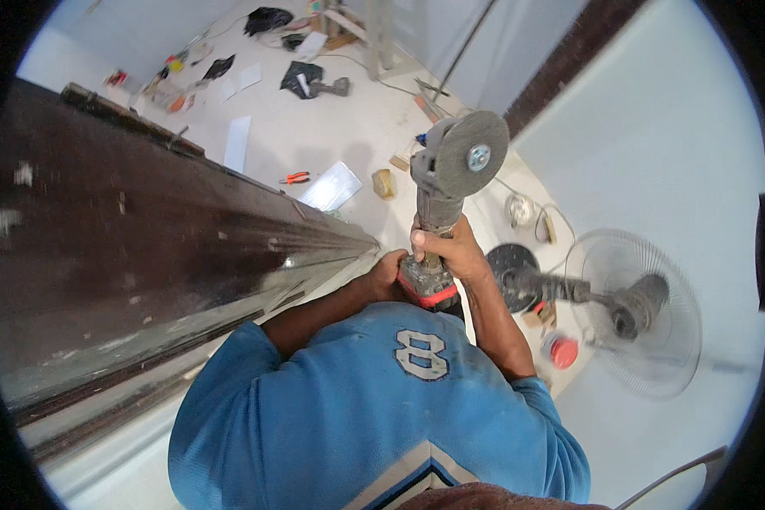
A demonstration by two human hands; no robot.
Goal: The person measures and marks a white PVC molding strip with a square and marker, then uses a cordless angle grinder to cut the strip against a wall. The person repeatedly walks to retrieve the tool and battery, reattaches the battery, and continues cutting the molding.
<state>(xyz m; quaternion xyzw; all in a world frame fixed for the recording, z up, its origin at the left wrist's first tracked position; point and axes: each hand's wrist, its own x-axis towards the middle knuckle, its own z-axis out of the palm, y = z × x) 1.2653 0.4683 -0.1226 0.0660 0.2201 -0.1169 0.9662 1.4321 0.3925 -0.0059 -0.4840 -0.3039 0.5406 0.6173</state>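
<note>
While both hands grip the angle grinder [447, 183] upright before the chest, left hand [388, 276] at its red-banded base, right hand [446, 246] fingers wrapped round the body, its disc touches nothing; the dark door [144, 246] on the left looks partly worn, unfinished.

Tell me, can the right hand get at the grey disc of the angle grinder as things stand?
Probably yes. The right hand grips the angle grinder body just below the grey disc, and nothing stands between them. It would have to let go first, while the left hand holds the rear end.
</note>
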